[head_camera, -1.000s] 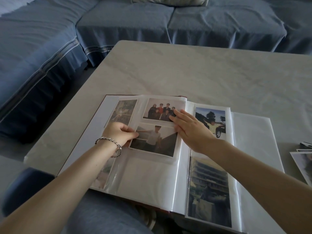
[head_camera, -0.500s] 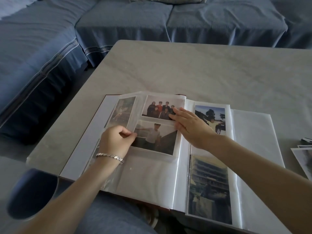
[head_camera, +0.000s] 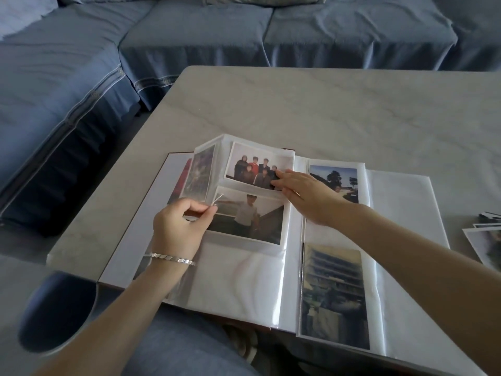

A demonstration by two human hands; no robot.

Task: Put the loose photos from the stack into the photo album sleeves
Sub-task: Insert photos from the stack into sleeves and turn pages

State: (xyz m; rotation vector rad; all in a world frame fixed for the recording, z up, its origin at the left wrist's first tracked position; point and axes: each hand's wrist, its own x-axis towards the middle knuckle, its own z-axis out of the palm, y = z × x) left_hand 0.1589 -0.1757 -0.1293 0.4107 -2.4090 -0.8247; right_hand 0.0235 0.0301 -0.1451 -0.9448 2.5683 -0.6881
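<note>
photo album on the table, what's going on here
An open photo album with clear plastic sleeves lies on a pale marble table. The left hand pinches the sleeve edge beside the photo of a person in a white shirt, while the right hand presses flat fingers on the group photo above it. A stack of loose photos waits at the table's right edge.

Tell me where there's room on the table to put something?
Free: the bare table between the album and the sofa, plus a narrow strip left of the album. Crowded: the near side, under the left hand and right hand, and by the loose photos at right.
</note>
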